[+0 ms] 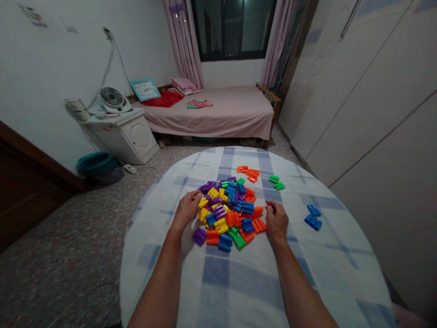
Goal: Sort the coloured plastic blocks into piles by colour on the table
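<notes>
A heap of plastic building blocks [234,218] in purple, yellow, blue, orange and green lies on the round table. At the heap's left edge is my left hand [187,209], its fingers curled in against a yellow block [202,202]. My right hand [277,221] rests at the right edge, close beside an orange block [258,225]. Its fingers are bent together, and whatever they hold, if anything, is hidden. Apart from the heap lie several orange blocks [251,172], a few green blocks [277,182] and a small group of blue blocks [313,217].
A blue-and-white checked cloth [235,287] covers the table. Beyond it stand a bed [232,111] with a pink sheet and a white cabinet [136,136] carrying a fan [113,99]. A bin [96,164] is on the floor at left; a pale wardrobe [368,100] lines the right.
</notes>
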### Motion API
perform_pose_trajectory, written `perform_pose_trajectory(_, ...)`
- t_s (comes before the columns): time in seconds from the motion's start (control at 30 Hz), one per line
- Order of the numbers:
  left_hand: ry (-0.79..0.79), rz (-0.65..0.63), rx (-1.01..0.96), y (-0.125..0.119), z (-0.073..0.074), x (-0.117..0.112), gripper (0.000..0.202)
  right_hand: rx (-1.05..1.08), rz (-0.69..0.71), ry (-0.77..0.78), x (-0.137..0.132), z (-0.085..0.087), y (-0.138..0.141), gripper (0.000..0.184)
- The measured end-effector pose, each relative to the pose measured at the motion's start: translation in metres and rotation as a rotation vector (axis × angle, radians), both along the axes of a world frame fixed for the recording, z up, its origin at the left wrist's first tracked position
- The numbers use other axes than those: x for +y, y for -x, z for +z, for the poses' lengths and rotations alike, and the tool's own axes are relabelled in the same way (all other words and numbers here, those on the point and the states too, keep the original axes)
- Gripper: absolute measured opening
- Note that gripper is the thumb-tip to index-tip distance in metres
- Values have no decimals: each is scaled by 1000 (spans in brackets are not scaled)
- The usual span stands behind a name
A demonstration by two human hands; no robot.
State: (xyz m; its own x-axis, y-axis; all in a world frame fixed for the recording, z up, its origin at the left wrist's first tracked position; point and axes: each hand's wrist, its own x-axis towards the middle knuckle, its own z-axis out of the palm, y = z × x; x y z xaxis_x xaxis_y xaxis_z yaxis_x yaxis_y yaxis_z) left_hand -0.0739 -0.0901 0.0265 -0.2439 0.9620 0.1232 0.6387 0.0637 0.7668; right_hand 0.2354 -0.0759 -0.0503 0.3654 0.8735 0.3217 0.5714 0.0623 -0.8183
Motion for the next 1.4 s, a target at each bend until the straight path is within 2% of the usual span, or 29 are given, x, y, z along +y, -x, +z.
perform_pose_trajectory(0.17, -13, -34, 23, 4, 24, -16, 46, -17, -1, 15, -1, 3, 1, 37)
perform_pose_trajectory(0.23, -22, -69, 34, 6, 31, -16, 45, -13, -4, 19, -2, 5, 2, 37)
perform_pose_trajectory(0.3, -41, -106, 50, 6, 36, -5, 43, -11, -5, 25, -2, 6, 2, 38)
perform_pose_trajectory(0.37, -72, -152, 78, 0, 37, 18, 39, -9, -1, 28, -2, 7, 3, 39)
perform_pose_trajectory(0.47, -87, -263, 176, -20, 32, 63, 34, -15, 9, 27, -3, 7, 3, 38)
perform_pose_trajectory(0.63, -34, -522, 423, -58, 10, 126, 40, -11, 26, 32, -3, 7, 1, 36)
perform_pose_trajectory(0.77, 20, -669, 531, -66, -4, 151, 42, -13, 31, 34, -5, 8, 1, 36)
perform_pose_trajectory(0.9, 93, -793, 583, -65, -8, 167, 43, -21, 27, 60, -5, 8, 2, 37)
perform_pose_trajectory(1.07, 144, -767, 582, -70, -5, 177, 45, -17, 28, 66, -4, 7, 2, 36)
perform_pose_trajectory(1.17, 120, -718, 544, -76, -6, 179, 36, -16, 31, 62, -3, 6, 0, 35)
perform_pose_trajectory(1.3, 66, -627, 525, -79, -15, 180, 27, -8, 31, 61, -3, 3, -1, 35)
perform_pose_trajectory(1.4, 40, -555, 508, -67, -22, 183, 25, -18, 27, 59, -2, 1, -2, 35)
